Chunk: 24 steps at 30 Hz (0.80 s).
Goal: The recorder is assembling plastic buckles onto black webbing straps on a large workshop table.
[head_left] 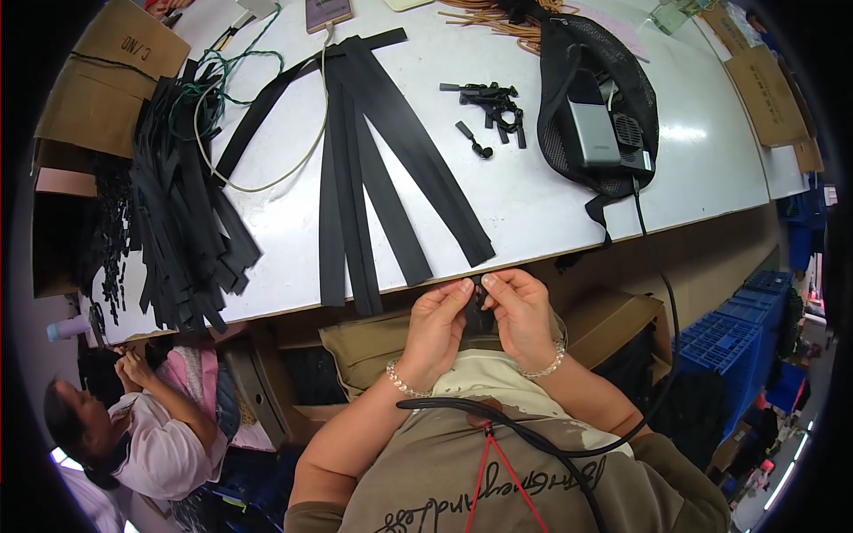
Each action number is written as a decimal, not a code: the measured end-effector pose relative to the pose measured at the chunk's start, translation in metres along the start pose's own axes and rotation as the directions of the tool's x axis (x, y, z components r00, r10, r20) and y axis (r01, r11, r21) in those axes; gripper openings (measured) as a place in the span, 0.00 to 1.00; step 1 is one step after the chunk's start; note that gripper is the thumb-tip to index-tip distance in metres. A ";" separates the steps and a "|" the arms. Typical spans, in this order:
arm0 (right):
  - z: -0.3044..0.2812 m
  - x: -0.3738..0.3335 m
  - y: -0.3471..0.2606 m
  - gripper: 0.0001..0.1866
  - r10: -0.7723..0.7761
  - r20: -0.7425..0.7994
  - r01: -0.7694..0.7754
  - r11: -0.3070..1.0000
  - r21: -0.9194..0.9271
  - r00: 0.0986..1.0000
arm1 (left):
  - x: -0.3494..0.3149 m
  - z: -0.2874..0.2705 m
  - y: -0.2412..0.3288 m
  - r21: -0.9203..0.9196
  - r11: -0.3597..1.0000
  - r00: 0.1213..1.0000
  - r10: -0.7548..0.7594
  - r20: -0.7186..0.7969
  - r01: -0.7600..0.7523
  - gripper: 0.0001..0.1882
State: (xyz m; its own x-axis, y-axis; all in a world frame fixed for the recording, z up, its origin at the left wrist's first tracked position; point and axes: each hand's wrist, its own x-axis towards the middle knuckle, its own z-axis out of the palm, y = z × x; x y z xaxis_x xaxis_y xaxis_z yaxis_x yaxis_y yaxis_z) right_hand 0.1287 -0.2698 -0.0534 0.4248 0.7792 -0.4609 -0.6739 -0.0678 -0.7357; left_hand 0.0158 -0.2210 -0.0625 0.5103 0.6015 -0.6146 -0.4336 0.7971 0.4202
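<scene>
Just off the table's near edge, my left hand and my right hand are close together with fingertips pinched. Between them is a black strip, partly covered by the fingers; its lower end hangs down in front of my lap. Any smaller part at the fingertips is too hidden to make out. Beyond my hands several long flat black strips fan out on the white table. Farther off lies a small heap of black zipper-pull-like pieces, with one single piece lying nearer.
A thick bundle of black strips hangs over the left edge, beside a cardboard box. A black mesh bag holds a grey device; its black cable runs to me. A co-worker sits at left. Blue crates stand right.
</scene>
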 end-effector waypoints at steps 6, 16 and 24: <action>0.004 -0.001 0.004 0.01 -0.039 -0.069 0.040 0.999 0.018 0.997 | 0.000 0.006 0.001 0.016 1.000 1.000 0.008 0.002 -0.008 0.05; -0.006 -0.007 -0.016 0.03 -0.073 0.154 0.102 0.977 -0.189 0.985 | -0.020 0.005 0.008 0.337 0.936 0.994 0.113 -0.006 -0.104 0.03; -0.001 -0.023 -0.035 0.04 -0.431 0.464 0.586 0.764 -0.269 0.774 | -0.042 0.015 0.015 0.381 0.743 0.834 0.461 0.305 -0.550 0.05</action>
State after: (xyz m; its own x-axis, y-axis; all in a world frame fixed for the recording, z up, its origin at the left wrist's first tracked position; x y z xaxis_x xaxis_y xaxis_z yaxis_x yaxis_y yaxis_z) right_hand 0.1431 -0.2855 -0.0172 0.3390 0.9214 0.1900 -0.1030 0.2371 -0.9660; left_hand -0.0012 -0.2330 -0.0209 0.4523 0.8844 -0.1151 -0.3197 0.2812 0.9048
